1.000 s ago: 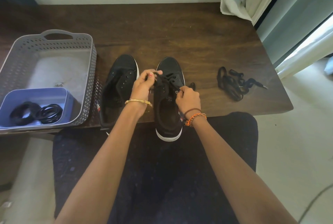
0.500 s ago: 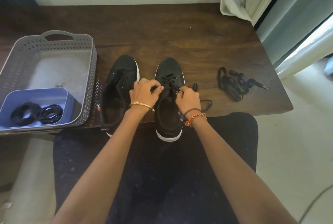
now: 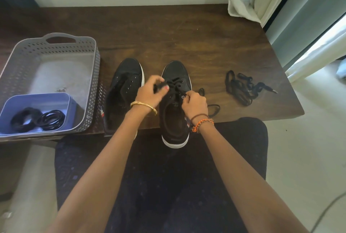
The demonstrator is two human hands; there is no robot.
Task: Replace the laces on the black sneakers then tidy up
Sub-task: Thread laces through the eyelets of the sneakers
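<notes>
Mid-lacing right sneaker [image 3: 176,101]: left hand [image 3: 151,92] pinches lace [image 3: 173,84] at 12 o'clock, right hand [image 3: 194,103] pinches its end; next, thread eyelet

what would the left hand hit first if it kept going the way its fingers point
The left hand points up and right over the right sneaker, so it would likely meet that shoe's lace first; depth is unclear.

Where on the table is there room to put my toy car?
Bare dark wooden table lies beyond both black sneakers, up to the wall, and between the right sneaker and the loose black laces. The near edge is crowded by the grey perforated basket, shoes and hands.
</notes>
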